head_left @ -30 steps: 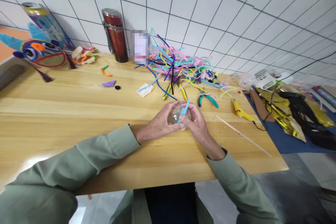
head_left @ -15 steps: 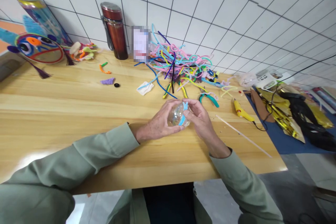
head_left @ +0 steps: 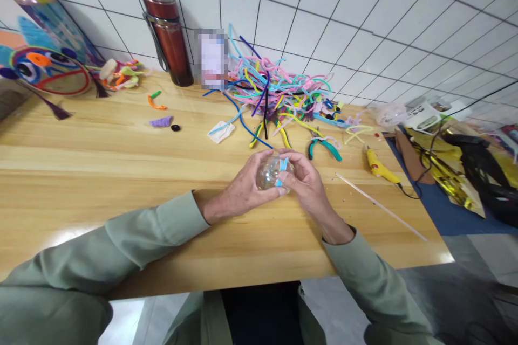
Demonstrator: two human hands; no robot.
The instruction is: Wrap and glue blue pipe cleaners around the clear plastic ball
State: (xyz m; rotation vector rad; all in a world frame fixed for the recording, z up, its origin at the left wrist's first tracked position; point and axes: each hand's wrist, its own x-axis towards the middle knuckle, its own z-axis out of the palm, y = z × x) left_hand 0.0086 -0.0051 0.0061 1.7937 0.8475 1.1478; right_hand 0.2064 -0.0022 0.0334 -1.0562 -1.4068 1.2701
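Note:
A clear round plastic ball (head_left: 267,174) is held between my two hands over the wooden table. My left hand (head_left: 247,183) wraps round its left side, thumb along the bottom and fingers over the top. With fingers and thumb, my right hand (head_left: 304,175) presses a light blue pipe cleaner (head_left: 282,166) against the ball's right side. The blue piece runs up and down the ball and splits in two at the top. Part of the ball lies hidden behind the fingers.
Behind my hands lies a heap of pipe cleaners (head_left: 279,86). Teal-handled pliers (head_left: 326,146), a yellow glue gun (head_left: 380,166) and a clear glue stick (head_left: 380,206) lie to the right. A red-brown thermos (head_left: 170,38) stands at the back, with a purple piece (head_left: 161,121) in front.
The camera view has shifted slightly. My left thumb has moved a little to the right along the ball's underside, and both hands keep their hold on it.

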